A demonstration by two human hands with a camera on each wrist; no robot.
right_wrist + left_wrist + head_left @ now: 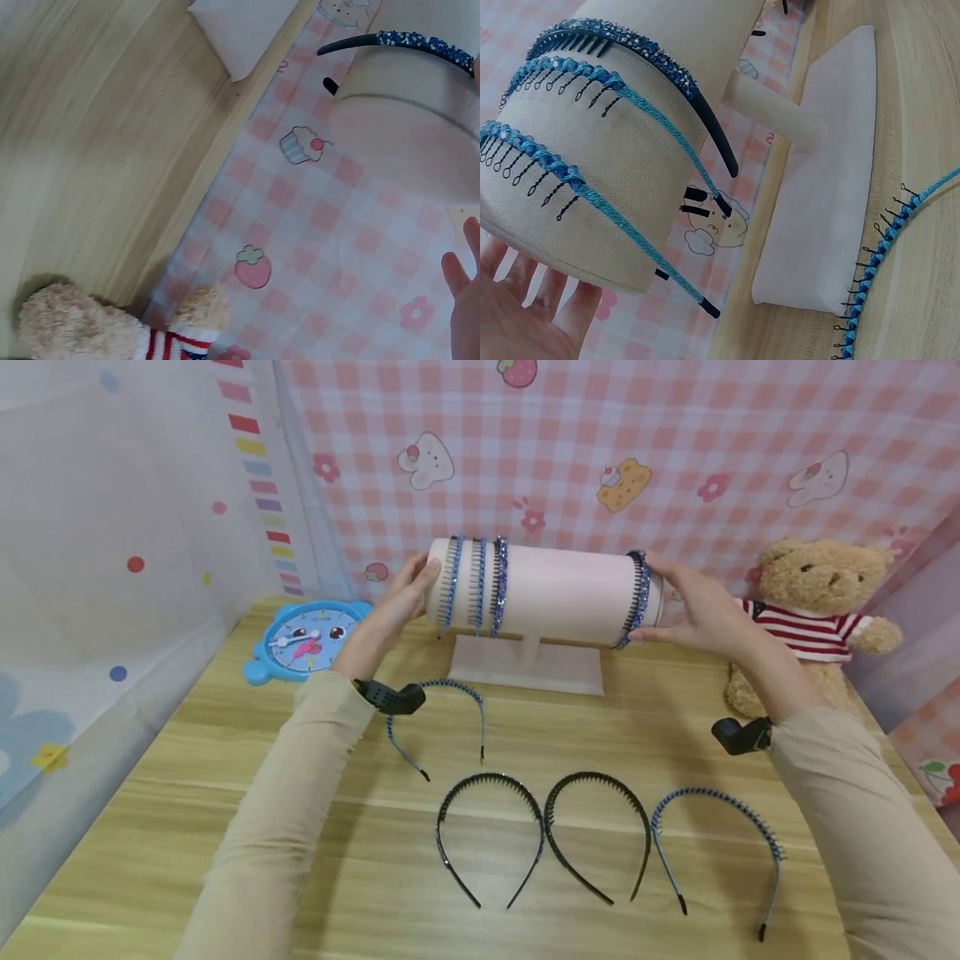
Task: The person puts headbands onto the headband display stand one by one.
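Observation:
A pale padded headband display roll (566, 593) stands on a flat base (525, 667). Around its left part sit two blue braided headbands (622, 214) and a blue glitter headband (641, 51), all with comb teeth. My left hand (399, 602) rests against the roll's left end, fingers extended along the end in the left wrist view. At the right end, my right hand (705, 610) holds another glitter headband (639, 597), thumb low and index finger high on it. Most of that hand is outside the right wrist view; its other fingers (456, 274) stick out past the roll.
Two dark headbands (491, 777) (600, 775) and a blue one (720, 793) lie in a row on the wooden table (337, 860). Another blue headband (480, 697) lies near my left wrist. A blue clock (307, 639) is at the left, a teddy bear (817, 585) at the right.

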